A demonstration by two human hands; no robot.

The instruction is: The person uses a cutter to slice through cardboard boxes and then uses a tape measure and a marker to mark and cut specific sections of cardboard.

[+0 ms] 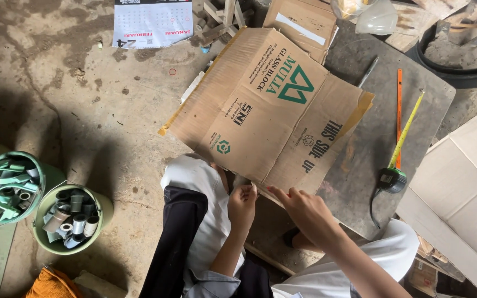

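Note:
A flattened brown cardboard box [271, 105] with green and black print lies tilted over a dark grey board [409, 105] on the floor. My left hand [242, 205] grips the box's near edge from below. My right hand [305, 209] pinches the same edge just to the right, fingers on top of the cardboard. My knees in white trousers [194, 176] sit under the box's near corner.
A yellow tape measure [401, 146], extended, and an orange ruler [399, 105] lie on the board. Two green buckets [73, 218] of short pipe pieces stand at the left. More cardboard [459, 187] lies at the right, a calendar sheet [153, 22] at the top.

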